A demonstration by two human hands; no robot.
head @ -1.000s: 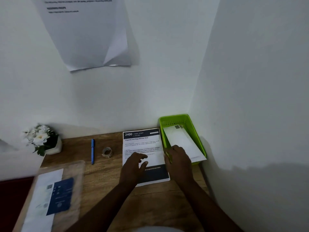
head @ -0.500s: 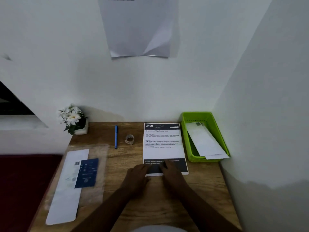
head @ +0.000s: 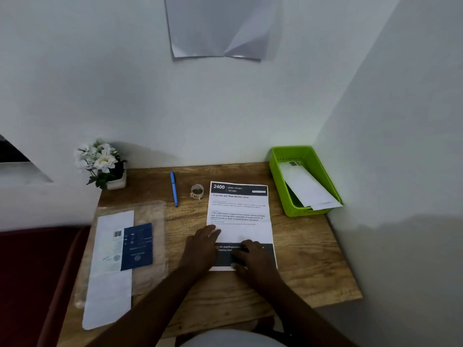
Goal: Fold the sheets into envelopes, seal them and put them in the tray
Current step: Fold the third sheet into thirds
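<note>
- The right hand (head: pixel 253 256) is laid on the dark lower band of the printed sheet (head: pixel 240 221), fingers bent at the near edge; whether that edge is pinched or only pressed cannot be told.
- The left hand (head: pixel 200 249) is rested flat at the sheet's left edge, fingers straight, nothing held. The two hands are set close together but not touching.
- The sheet is found flat on the wooden desk (head: pixel 300 259), unfolded, between the hands and the wall. A skewed first fold is judged possible if the near edge is lifted unevenly, since both hands bear on the left and middle and the right corner is left free.
- A slide of the sheet on the smooth desk is judged likely should the left hand be lifted early.
- The plastic packet (head: pixel 125 246) of envelopes is lain well apart at the left edge; a reach across could drag it off.
- The tape roll (head: pixel 197 192) and blue pen (head: pixel 174 188) are placed just beyond the sheet's top left corner; they could be knocked when sealing is attempted.
- The green tray (head: pixel 280 181) is set in the far right corner, already holding a white envelope (head: pixel 308 189) that overhangs the near rim. It could be tipped out by the next one added.
</note>
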